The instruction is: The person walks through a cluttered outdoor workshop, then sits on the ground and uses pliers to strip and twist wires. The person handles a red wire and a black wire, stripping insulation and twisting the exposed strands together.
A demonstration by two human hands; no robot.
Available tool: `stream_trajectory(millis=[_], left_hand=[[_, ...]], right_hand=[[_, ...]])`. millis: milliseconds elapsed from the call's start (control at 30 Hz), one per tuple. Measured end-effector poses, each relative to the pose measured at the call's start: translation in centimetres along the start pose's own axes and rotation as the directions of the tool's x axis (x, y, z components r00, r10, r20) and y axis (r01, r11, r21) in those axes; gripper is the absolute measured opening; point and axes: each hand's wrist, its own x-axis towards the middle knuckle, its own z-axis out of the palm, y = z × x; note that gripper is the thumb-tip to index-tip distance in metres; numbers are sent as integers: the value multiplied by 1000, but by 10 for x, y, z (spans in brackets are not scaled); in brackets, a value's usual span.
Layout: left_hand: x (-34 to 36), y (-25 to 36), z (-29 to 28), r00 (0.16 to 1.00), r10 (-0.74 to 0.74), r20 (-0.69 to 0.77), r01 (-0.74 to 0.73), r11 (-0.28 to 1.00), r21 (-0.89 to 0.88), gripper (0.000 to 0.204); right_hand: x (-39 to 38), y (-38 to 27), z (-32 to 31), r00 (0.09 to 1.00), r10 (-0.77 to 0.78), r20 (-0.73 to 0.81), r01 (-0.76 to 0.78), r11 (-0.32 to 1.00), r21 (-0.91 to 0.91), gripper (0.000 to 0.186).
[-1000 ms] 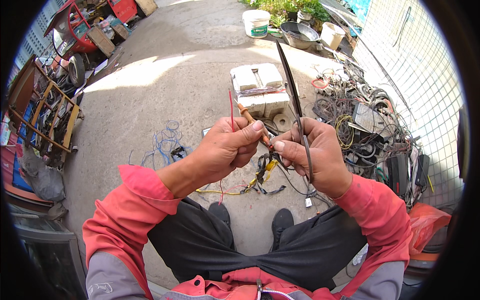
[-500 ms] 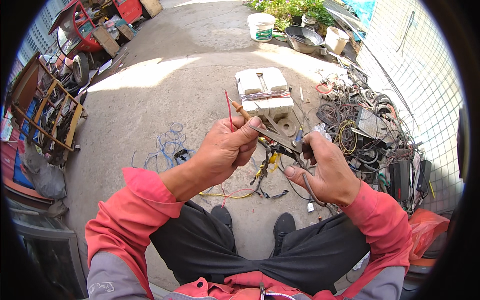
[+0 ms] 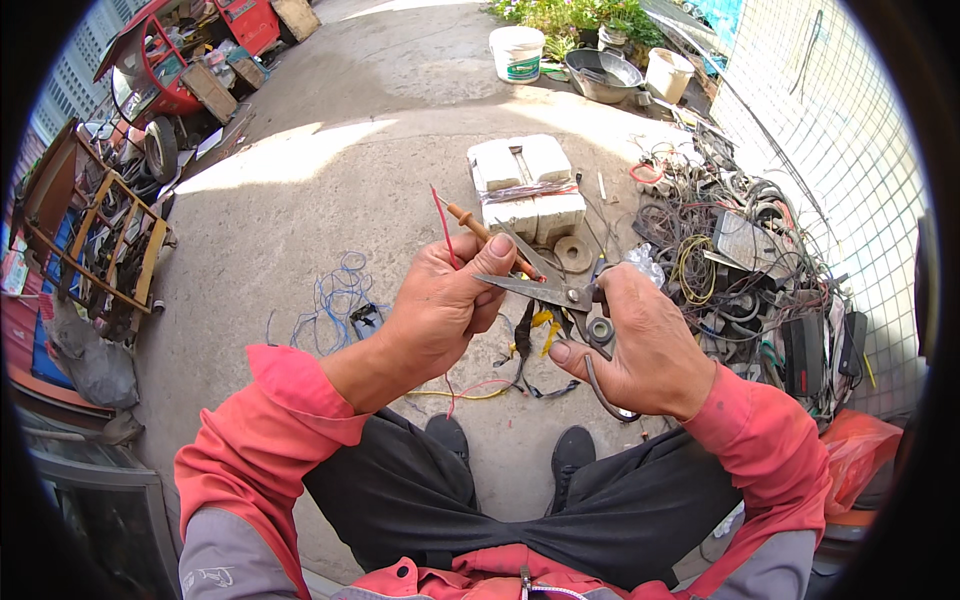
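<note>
Between the thumb and curled fingers of my left hand is an orange-brown probe with a thin metal tip pointing up and left. A short red wire sticks up from the same grip. My right hand is closed around the handles of metal scissors, one handle curving below the thumb. Their blades are spread and point left, beside my left thumb. The probe's lower end lies between them, near the pivot. Below the scissors hang dark wires with yellow pieces, partly hidden.
A white foam block stands on the concrete ahead, with a round grey ring beside it. Blue wire lies tangled at left. A large heap of cables fills the right side by the mesh fence. Buckets stand farther off.
The scissors have shifted left and slightly down, so their blades reach closer to my left hand and around the probe's lower end. The probe and red wire have tilted farther left.
</note>
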Motion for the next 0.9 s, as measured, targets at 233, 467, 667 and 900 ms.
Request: stream_trajectory(millis=[233, 467, 667, 900], left_hand=[[-2, -1, 6, 999, 35, -28, -33, 998, 56, 30], [-5, -2, 6, 998, 50, -27, -47, 995, 84, 29], [-7, 1, 5, 999, 47, 7, -48, 996, 72, 27], [-6, 1, 4, 998, 63, 15, -63, 998, 14, 22]], right_hand=[[0, -2, 0, 997, 30, 70, -27, 999, -43, 56], [0, -5, 4, 993, 74, 96, -65, 994, -91, 45], [-1, -6, 7, 993, 69, 100, -62, 996, -71, 40], [0, -7, 10, 991, 67, 116, -57, 994, -89, 38]])
